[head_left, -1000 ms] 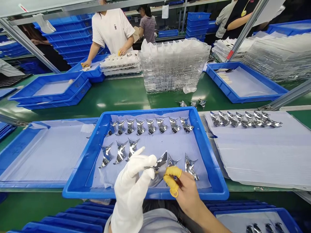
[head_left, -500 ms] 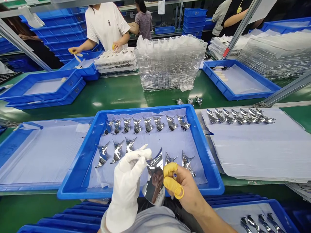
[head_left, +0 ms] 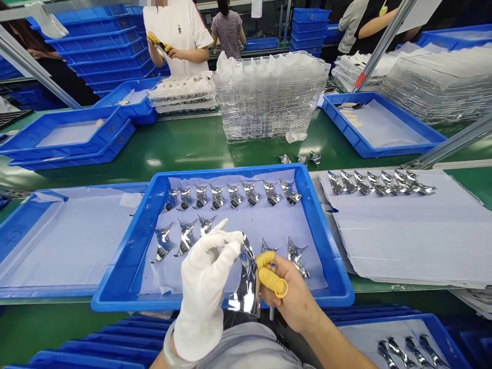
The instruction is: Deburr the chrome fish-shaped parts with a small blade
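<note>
The left grip, a hand in a white cotton glove (head_left: 203, 287), is almost closed, pinching the upper edge of a curved mirror-chrome sheet part (head_left: 246, 287) between its gloved fingers; the right grip, a bare hand (head_left: 292, 292) wearing yellow rubber finger cots (head_left: 267, 277), is closed on the part's other side, with a slim tool (head_left: 271, 312) sticking out below it; the part stands upright between the two grips, over the near side of a blue plastic tray (head_left: 230, 168) lined with a pale lilac sheet (head_left: 246, 215); just ahead of the left grip lie three chrome parts (head_left: 186, 238) on that lining, and just ahead of the right grip lie two more (head_left: 298, 259); farther ahead, a row of eight chrome parts (head_left: 234, 196) runs across the tray; right of the grips, past the tray wall, a white sheet (head_left: 403, 236) on the green tabletop (head_left: 184, 148) carries an overlapping line of chrome parts (head_left: 380, 183); left of the grips sits a second blue tray (head_left: 65, 241); well ahead, beyond a tall stack of clear plastic trays (head_left: 269, 97), a co-worker in a white T-shirt (head_left: 177, 31) works with yellow-capped fingers.
</note>
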Demonstrator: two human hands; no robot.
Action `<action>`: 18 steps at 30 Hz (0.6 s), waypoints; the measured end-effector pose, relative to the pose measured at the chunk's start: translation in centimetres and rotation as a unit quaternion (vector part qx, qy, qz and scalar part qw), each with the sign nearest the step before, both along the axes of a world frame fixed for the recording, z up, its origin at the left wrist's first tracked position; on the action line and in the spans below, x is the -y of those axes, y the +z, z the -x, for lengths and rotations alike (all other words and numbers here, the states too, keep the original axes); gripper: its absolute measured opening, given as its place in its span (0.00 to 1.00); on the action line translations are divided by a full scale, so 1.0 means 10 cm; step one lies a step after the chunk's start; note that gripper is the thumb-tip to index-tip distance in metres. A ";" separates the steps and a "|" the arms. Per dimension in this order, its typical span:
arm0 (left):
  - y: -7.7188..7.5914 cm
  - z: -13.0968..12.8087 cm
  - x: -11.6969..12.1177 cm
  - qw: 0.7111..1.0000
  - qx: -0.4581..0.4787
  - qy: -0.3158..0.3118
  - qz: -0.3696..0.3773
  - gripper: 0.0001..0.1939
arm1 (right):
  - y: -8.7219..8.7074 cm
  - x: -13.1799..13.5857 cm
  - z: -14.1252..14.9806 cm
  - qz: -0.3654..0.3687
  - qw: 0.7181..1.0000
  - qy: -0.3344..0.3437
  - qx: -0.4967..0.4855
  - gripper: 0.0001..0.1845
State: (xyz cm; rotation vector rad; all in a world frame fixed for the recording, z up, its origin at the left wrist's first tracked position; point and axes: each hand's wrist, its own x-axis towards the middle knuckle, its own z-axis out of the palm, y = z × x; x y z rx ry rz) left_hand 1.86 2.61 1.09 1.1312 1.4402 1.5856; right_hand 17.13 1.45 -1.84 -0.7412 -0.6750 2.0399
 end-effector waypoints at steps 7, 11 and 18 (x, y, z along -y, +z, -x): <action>0.03 0.04 0.00 0.998 -0.042 -0.033 -0.030 0.03 | 0.04 -0.02 0.00 0.012 1.000 -0.007 0.012 0.25; -0.03 0.13 0.00 0.994 0.029 -0.079 0.071 0.08 | 0.10 0.01 -0.02 -0.005 1.000 -0.023 0.001 0.26; -0.03 0.11 -0.02 0.983 0.114 -0.092 0.107 0.13 | 0.16 0.00 -0.01 -0.044 0.998 -0.039 -0.009 0.23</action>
